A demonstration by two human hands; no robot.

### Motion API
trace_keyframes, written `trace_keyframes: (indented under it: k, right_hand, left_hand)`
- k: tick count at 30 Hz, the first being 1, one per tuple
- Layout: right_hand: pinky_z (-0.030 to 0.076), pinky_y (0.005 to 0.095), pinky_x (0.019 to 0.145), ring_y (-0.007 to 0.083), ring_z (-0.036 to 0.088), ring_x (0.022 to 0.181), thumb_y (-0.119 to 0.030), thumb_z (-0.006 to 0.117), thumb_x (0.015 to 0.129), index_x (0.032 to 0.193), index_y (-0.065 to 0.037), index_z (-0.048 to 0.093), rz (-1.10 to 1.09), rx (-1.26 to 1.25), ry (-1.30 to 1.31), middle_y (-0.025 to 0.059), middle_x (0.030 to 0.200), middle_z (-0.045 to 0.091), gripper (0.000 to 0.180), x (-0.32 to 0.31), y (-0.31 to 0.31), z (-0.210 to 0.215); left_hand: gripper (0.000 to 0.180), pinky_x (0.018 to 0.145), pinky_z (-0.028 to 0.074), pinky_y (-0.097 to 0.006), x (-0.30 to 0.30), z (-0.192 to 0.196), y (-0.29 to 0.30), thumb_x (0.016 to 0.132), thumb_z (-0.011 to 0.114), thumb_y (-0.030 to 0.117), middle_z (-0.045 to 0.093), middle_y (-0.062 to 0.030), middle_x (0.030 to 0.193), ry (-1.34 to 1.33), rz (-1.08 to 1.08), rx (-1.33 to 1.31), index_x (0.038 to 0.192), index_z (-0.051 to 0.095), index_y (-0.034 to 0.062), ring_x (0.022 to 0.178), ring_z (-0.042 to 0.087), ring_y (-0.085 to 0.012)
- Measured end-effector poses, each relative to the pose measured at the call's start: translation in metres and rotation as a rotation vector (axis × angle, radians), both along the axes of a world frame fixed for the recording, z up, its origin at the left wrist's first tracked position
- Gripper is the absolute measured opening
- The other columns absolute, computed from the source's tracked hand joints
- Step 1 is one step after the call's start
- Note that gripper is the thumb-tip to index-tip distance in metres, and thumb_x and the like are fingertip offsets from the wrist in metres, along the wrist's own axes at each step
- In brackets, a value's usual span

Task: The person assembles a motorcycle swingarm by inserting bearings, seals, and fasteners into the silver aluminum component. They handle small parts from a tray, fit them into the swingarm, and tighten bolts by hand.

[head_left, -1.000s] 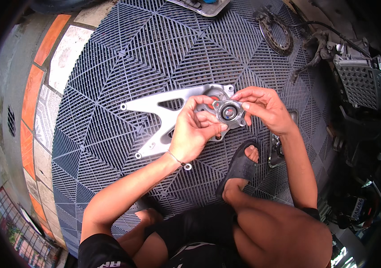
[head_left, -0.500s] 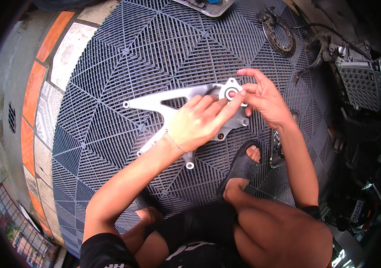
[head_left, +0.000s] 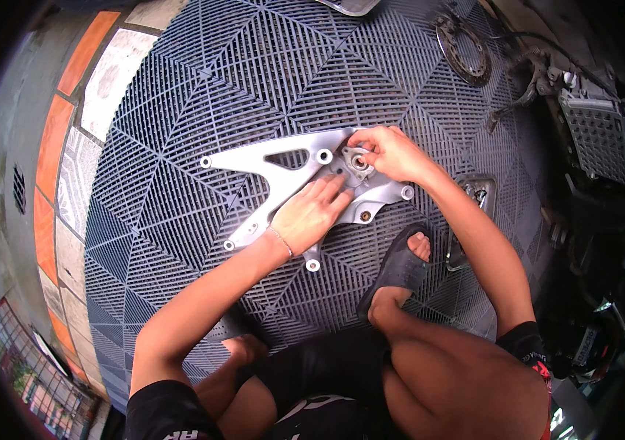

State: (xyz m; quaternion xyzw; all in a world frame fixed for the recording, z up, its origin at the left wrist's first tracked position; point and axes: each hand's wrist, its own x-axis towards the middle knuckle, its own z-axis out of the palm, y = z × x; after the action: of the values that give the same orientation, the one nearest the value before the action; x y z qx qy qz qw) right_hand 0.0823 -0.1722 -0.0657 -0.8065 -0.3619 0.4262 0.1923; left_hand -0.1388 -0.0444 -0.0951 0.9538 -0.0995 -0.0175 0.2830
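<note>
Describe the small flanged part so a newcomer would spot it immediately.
On the dark slatted floor mat lies a large silver forked bracket. At its right end, by the right hand, sits the small flanged part. Its lobed outline and ringed centre set it apart from the bracket's plain round eyelets.

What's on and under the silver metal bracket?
On the bracket are a flanged ring part, touched by the right hand, and the left hand. Gray slatted mat shows around it and through an opening; the rest underneath is covered.

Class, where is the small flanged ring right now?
In the head view, right of centre, the flanged ring is at the wide end of the silver bracket, touched by the right hand.
</note>
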Motion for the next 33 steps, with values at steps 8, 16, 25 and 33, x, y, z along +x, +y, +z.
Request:
trace_keyframes:
  k: [8,16,25,33]
  right_hand:
    - [0.059,0.0454,0.095,0.0361,0.072,0.109,0.003,0.069,0.085,0.119,-0.006,0.075,0.269,0.118,-0.440,0.0180,0.110,0.074,0.036,-0.019,0.001,0.000]
    - [0.059,0.0488,0.082,0.0381,0.073,0.095,-0.006,0.073,0.086,0.112,-0.005,0.075,0.312,-0.043,-0.568,0.0154,0.102,0.074,0.026,-0.009,-0.012,0.024]
    - [0.060,0.0484,0.077,0.0345,0.075,0.092,-0.009,0.080,0.079,0.103,-0.005,0.072,0.482,-0.037,-0.618,0.0149,0.100,0.075,0.026,-0.004,-0.005,0.006]
    - [0.061,0.0422,0.067,0.0294,0.078,0.080,-0.013,0.070,0.085,0.097,-0.006,0.073,0.677,0.003,-0.783,0.0141,0.089,0.076,0.015,0.007,-0.007,-0.005]
  left_hand:
    - [0.049,0.118,0.043,-0.042,0.011,-0.005,-0.003,0.094,0.059,0.014,0.052,-0.0223,0.154,-0.022,0.003,0.095,0.141,0.056,-0.0007,0.138,0.054,-0.0346]
    - [0.068,0.125,0.033,-0.047,0.015,-0.009,-0.008,0.105,0.055,0.044,0.043,-0.0269,0.163,0.039,-0.016,0.062,0.150,0.052,-0.0059,0.151,0.043,-0.0400]
    - [0.094,0.126,0.029,-0.048,0.015,-0.016,-0.026,0.103,0.041,0.071,0.033,-0.0259,0.170,0.099,0.043,0.155,0.155,0.047,-0.0070,0.150,0.040,-0.0408]
    - [0.099,0.124,0.031,-0.047,0.015,-0.013,-0.030,0.100,0.039,0.077,0.035,-0.0244,0.169,0.097,0.092,0.198,0.156,0.049,-0.0033,0.147,0.041,-0.0398]
